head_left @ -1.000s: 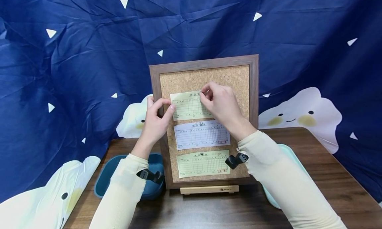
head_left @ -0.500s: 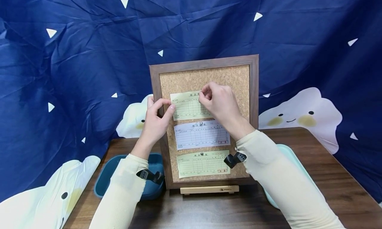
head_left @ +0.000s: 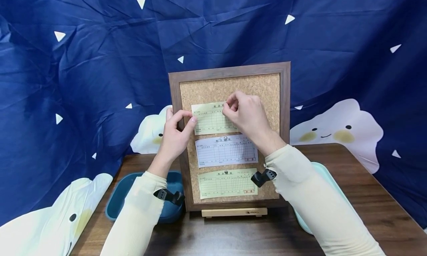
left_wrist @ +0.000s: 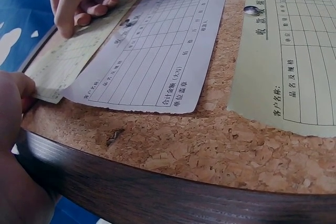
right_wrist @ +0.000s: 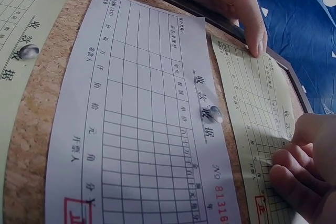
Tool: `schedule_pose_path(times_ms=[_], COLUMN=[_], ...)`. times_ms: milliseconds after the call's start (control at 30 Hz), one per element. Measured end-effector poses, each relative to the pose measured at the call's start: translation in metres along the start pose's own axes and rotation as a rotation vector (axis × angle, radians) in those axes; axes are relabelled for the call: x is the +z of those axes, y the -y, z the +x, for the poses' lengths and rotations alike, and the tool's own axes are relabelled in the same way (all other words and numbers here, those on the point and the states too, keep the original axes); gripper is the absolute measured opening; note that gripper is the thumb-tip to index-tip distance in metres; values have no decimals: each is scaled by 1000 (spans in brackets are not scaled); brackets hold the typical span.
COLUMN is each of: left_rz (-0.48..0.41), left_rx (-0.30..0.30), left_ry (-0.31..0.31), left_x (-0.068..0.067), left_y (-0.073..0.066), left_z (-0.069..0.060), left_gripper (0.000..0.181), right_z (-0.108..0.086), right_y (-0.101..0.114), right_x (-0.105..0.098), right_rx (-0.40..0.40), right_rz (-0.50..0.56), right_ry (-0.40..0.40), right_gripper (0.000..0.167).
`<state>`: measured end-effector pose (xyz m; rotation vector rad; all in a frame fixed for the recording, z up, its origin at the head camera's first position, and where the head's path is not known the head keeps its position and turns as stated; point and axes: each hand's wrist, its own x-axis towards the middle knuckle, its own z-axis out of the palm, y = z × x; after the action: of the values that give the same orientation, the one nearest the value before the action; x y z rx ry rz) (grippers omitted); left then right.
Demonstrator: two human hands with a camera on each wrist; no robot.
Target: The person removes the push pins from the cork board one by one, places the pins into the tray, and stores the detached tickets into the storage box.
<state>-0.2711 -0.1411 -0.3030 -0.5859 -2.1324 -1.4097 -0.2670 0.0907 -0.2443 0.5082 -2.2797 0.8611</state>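
The left hand (head_left: 175, 134) is pinching the top slip (head_left: 208, 119) by its left edge; the right hand (head_left: 248, 111), fingertips bunched, is covering its right part, hiding anything pinched.

Bare cork on the board (head_left: 230, 86) gives passage above the upper green slip (head_left: 210, 118), bounded by the wooden frame (head_left: 230, 69). The right hand (head_left: 247, 110) and its forearm obstruct approach from the right; the left hand (head_left: 176, 134) obstructs the left frame edge. Gaps between slips are narrow, and the pins on the white slip (head_left: 227, 154) and lower green slip (head_left: 227, 187) protrude. The right wrist camera (head_left: 263, 177) overhangs the board's lower right. Between the forearms, the table (head_left: 207, 235) affords a front approach, with the wooden ledge (head_left: 233, 212) jutting below the frame. A blue basin (head_left: 118, 194) and pale tray (head_left: 323, 170) flank the board.
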Motion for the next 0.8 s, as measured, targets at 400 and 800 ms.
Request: schedule_pose_path(times_ms=[400, 800], left_rz=[-12, -12], left_rx=[-5, 7], left_ry=[-1, -10], left_x=[1, 1], left_y=[-1, 1], left_z=[1, 1], left_gripper=[19, 19], right_z=[-1, -3], right_y=[-1, -3], right_x=[-1, 1], right_rx=[-7, -16], right_rz=[19, 42], right_ry=[-15, -35], right_gripper=[9, 7])
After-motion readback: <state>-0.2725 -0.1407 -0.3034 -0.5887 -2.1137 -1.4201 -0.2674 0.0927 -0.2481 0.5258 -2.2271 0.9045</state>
